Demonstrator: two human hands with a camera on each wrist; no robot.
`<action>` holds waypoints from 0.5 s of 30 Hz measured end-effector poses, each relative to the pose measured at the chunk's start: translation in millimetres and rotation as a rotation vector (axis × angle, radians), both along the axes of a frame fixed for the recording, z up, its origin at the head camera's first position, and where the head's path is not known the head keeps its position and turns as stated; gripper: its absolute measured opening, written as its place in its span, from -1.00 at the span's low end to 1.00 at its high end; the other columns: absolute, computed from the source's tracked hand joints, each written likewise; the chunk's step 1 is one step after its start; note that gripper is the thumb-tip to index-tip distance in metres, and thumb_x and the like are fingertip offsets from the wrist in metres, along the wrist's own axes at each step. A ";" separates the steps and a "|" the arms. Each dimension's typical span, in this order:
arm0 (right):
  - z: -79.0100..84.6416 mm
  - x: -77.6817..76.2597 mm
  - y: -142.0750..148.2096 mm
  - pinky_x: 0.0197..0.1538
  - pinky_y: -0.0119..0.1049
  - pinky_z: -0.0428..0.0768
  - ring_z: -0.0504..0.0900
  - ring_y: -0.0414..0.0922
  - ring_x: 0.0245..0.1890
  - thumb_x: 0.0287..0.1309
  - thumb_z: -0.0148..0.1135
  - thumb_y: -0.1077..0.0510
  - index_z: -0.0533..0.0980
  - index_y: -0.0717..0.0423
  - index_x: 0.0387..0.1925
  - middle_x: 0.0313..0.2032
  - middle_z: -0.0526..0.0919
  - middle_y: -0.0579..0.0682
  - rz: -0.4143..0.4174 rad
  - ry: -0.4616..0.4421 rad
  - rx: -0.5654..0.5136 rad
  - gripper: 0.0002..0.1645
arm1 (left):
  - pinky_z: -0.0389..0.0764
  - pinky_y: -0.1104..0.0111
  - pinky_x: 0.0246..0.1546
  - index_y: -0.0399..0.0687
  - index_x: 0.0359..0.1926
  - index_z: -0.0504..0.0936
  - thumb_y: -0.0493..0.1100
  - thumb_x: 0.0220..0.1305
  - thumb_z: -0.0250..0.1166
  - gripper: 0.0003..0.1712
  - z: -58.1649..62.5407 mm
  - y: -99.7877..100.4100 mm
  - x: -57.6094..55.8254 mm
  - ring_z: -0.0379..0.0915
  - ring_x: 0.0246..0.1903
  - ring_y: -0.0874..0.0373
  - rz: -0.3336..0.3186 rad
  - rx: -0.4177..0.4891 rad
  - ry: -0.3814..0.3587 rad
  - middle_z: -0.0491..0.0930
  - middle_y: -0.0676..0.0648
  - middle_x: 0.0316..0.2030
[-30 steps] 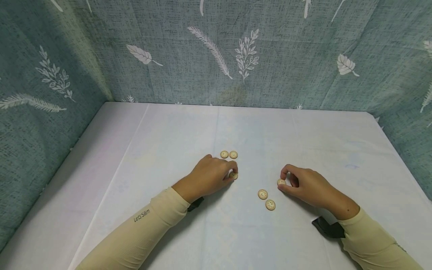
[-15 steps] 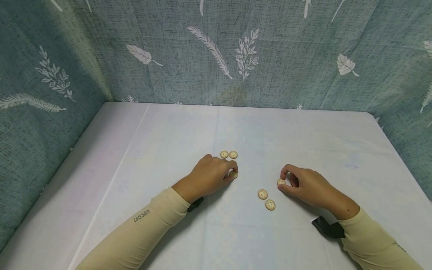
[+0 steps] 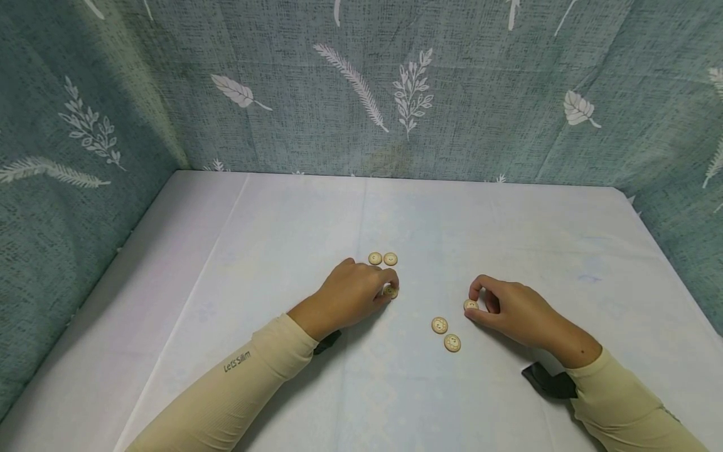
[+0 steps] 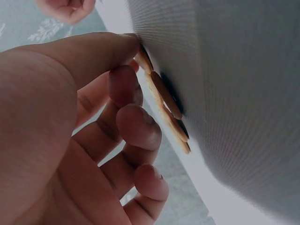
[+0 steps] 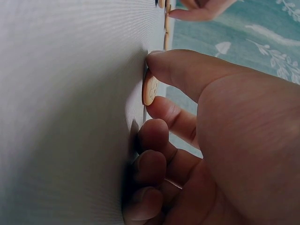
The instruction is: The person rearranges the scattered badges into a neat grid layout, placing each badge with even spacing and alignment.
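Observation:
My left hand (image 3: 356, 292) pinches a round wooden button (image 3: 390, 292) between thumb and forefinger, low over the tablecloth; part of the button is hidden by the fingers. Just beyond that hand, two like buttons lie side by side, a left one (image 3: 375, 258) and a right one (image 3: 390, 258). On the right, my right hand (image 3: 514, 311) holds another button (image 5: 150, 88) by its edges, thumb on one side and forefinger on the other. The right wrist view shows this button close against the cloth, with a printed pattern on its face.
Between the hands, nearer me, lie two more wooden buttons, an upper one (image 3: 439, 325) and a lower one (image 3: 452, 343). The white tablecloth (image 3: 282, 220) shows light creases. A green leaf-patterned curtain (image 3: 480, 94) stands behind and beside the table.
The button in my left hand has shifted very slightly away from me. My right hand and the loose buttons stay where they were.

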State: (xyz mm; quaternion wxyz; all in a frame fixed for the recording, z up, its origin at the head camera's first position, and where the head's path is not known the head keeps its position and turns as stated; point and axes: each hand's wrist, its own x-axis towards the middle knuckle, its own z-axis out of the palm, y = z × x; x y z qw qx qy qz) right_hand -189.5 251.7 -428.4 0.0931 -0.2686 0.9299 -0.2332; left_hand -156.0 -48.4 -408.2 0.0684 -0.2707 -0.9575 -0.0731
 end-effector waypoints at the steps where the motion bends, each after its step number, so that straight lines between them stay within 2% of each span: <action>1: 0.2 0.0 -0.1 -0.50 -0.40 0.28 0.29 -0.30 -0.62 0.20 0.39 -0.04 0.50 -0.10 -0.23 -0.61 0.37 -0.21 -0.001 0.000 -0.001 -0.76 | 0.39 0.31 -0.40 0.17 -0.19 0.71 -0.11 0.21 0.45 -0.86 0.1 0.1 0.1 0.58 -0.48 0.32 0.001 0.004 -0.004 0.73 0.18 -0.45; 5: 0.9 0.3 -0.4 -0.50 -0.39 0.27 0.30 -0.29 -0.61 0.19 0.39 -0.03 0.50 -0.10 -0.24 -0.61 0.37 -0.20 -0.008 -0.003 -0.005 -0.77 | 0.38 0.31 -0.39 0.15 -0.18 0.72 -0.14 0.22 0.44 -0.85 0.6 1.1 0.3 0.55 -0.49 0.34 0.004 0.028 -0.029 0.70 0.18 -0.49; 10: 1.1 0.6 -0.5 -0.50 -0.39 0.27 0.29 -0.29 -0.62 0.20 0.39 -0.03 0.50 -0.10 -0.24 -0.61 0.37 -0.20 -0.011 -0.007 -0.005 -0.77 | 0.37 0.32 -0.38 0.14 -0.14 0.72 -0.17 0.22 0.41 -0.82 2.5 3.2 0.7 0.45 -0.54 0.37 0.008 0.036 -0.069 0.56 0.20 -0.61; 15: 1.0 0.5 -0.5 -0.50 -0.39 0.27 0.29 -0.29 -0.62 0.20 0.39 -0.04 0.50 -0.10 -0.24 -0.61 0.37 -0.20 -0.011 -0.007 -0.003 -0.77 | 0.35 0.34 -0.38 0.15 -0.11 0.73 -0.15 0.26 0.38 -0.82 3.8 5.3 1.7 0.40 -0.56 0.39 -0.005 0.043 -0.086 0.57 0.22 -0.59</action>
